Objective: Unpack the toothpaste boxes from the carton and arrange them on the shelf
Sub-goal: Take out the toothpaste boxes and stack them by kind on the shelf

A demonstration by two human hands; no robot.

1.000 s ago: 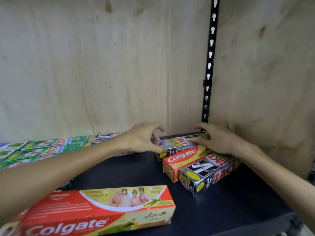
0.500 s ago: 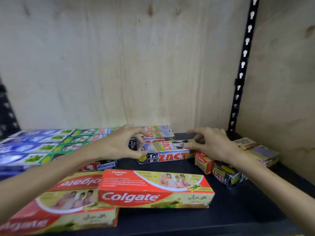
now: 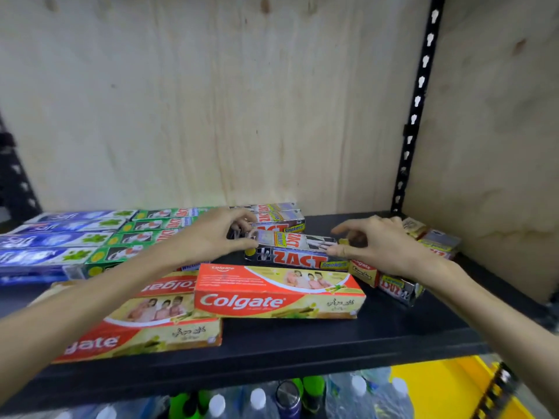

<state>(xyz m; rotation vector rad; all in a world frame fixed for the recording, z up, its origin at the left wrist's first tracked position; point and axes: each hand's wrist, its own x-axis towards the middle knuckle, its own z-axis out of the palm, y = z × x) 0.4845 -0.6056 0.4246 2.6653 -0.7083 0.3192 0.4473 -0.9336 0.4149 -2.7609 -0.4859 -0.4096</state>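
Observation:
A silver and red Zact Smokers box [image 3: 298,251] lies on the black shelf [image 3: 302,346], just behind a large red Colgate box [image 3: 278,293]. My left hand [image 3: 219,235] pinches its left end between thumb and fingers. My right hand [image 3: 375,247] touches its right end with the fingertips, the fingers spread. Two more Zact Smokers boxes [image 3: 279,217] lie stacked behind it against the plywood back. A second Colgate box [image 3: 145,325] lies at the front left, partly under my left forearm.
Rows of green Zact boxes [image 3: 145,234] and blue boxes [image 3: 57,237] fill the left of the shelf. Small boxes [image 3: 435,240] lie in the right corner by the slotted black upright [image 3: 416,116]. Water bottles [image 3: 257,403] stand on the level below.
The Zact box has travelled left from the right corner pile and now rests behind the Colgate box. My view has pulled back and left, showing more of the shelf.

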